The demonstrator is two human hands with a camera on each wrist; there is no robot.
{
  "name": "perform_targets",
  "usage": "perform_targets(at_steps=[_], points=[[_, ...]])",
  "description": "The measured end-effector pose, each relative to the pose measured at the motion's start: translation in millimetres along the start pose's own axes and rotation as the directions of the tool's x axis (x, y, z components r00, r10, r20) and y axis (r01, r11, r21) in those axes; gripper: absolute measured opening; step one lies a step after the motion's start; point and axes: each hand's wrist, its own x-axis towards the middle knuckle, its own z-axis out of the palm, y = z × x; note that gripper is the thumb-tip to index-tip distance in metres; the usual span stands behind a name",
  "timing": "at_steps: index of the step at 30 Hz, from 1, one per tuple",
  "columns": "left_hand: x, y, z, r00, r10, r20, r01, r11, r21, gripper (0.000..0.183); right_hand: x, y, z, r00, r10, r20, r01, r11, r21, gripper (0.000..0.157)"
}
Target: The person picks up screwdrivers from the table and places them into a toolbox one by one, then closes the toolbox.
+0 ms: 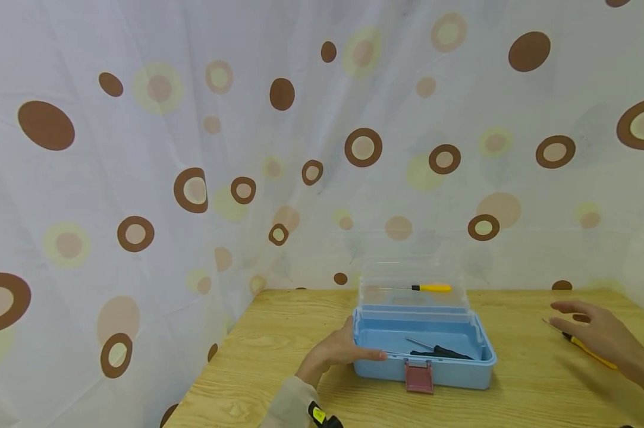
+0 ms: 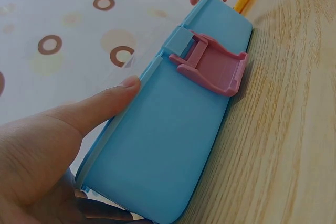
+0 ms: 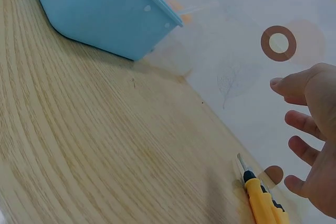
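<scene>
A light-blue toolbox with its clear lid tipped back stands on the table. My left hand grips its left end, thumb along the front rim and the other fingers around the end. Black-handled screwdrivers lie inside by the front wall. A yellow-handled screwdriver shows at the lid. To the right of the box, my right hand hovers with loosely bent, spread fingers and holds nothing. Close below it, two yellow-handled screwdrivers lie side by side on the table.
A pink latch hangs down on the toolbox front. The wood-grain table reaches back to a white curtain with brown and cream circles, which also runs along the left side.
</scene>
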Motion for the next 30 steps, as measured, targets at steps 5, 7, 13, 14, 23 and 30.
perform_targets(at_steps=[5, 7, 13, 14, 23, 30], points=[[0.4, 0.4, 0.0, 1.000, 0.012, 0.005, -0.012, 1.000, -0.002, 0.117, -3, 11, 0.7, 1.000, -0.006, -0.012, 0.006, 0.999, -0.036, 0.059], [0.1, -0.3, 0.1, 1.000, 0.008, 0.002, -0.008, 1.000, 0.002, 0.117, -3, 15, 1.0, 1.000, -0.011, -0.019, 0.010, 0.999, -0.046, 0.059], [0.4, -0.6, -0.3, 1.000, 0.024, 0.007, -0.024, 1.000, 0.001, 0.115, -5, 24, 0.2, 0.998, -0.034, -0.044, 0.029, 0.992, -0.120, 0.052], [0.8, -0.5, -0.5, 1.000, 0.030, 0.009, -0.030, 1.000, 0.001, 0.114, -5, 26, 0.5, 0.998, -0.045, -0.054, 0.037, 0.988, -0.148, 0.049], [2.7, 1.0, -0.7, 0.998, 0.053, 0.021, -0.052, 0.998, -0.025, 0.113, -10, 47, 7.3, 0.981, -0.129, -0.146, 0.075, 0.943, -0.325, 0.028], [1.8, 0.2, 0.0, 1.000, 0.012, 0.001, -0.012, 1.000, -0.008, 0.115, -20, 52, 17.2, 0.976, -0.041, -0.212, -0.023, 0.956, -0.291, 0.025]])
